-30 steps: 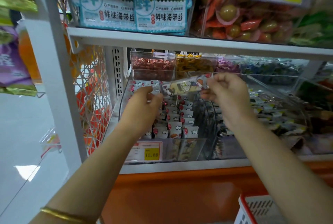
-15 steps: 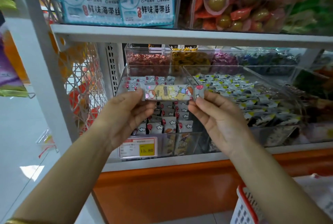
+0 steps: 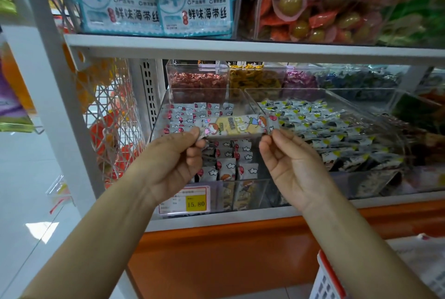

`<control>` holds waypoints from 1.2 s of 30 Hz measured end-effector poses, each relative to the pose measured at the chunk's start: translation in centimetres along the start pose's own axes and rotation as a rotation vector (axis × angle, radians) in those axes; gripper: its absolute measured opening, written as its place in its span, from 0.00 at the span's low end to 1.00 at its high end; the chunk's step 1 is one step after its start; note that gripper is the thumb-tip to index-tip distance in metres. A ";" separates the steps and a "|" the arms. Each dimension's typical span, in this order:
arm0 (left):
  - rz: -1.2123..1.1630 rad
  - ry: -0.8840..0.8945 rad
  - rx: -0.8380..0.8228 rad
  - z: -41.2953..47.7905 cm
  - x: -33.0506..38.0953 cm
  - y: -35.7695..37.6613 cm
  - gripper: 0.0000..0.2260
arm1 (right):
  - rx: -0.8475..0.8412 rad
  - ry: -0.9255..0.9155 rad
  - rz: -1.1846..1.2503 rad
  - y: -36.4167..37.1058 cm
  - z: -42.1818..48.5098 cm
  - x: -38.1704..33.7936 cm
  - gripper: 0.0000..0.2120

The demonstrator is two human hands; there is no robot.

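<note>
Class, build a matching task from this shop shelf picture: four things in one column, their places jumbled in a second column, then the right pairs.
1. long yellow cartoon-printed snack packet
2. yellow-and-white price label reading 15.80
3. white plastic basket with red rim
4. clear box of red-brown wrapped sweets

A. behind the front bins, at the left
B. bottom right corner of the view
C. pinched at its ends by the left hand and right hand
D. on the front wall of the clear bin

Pairs: 1-C, 2-D, 3-B, 4-A.

open gap above clear bin [image 3: 168, 106], upper shelf [image 3: 240, 50] limiting height, bin's front wall [image 3: 240, 192] blocking straight entry
</note>
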State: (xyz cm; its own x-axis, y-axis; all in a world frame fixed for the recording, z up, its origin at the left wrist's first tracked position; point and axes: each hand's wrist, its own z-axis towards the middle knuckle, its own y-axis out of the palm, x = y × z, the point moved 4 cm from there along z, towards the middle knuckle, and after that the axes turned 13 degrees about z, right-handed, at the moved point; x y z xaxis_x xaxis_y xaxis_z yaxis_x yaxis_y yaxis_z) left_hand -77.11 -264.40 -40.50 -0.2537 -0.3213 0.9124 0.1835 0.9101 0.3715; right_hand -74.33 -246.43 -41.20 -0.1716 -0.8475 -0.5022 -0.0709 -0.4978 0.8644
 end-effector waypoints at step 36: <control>0.896 0.529 -0.046 -2.7 2.5 1.7 0.18 | -0.385 -0.402 -0.987 1.1 -0.9 -1.4 0.15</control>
State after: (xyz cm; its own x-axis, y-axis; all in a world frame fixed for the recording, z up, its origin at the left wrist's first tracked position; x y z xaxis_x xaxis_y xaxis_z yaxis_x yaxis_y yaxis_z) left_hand -74.88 -264.37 -37.08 0.4401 0.3833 0.8121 0.1377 0.8648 -0.4828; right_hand -73.30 -245.95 -39.52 -0.5163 0.0331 -0.8558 -0.0548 -0.9985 -0.0056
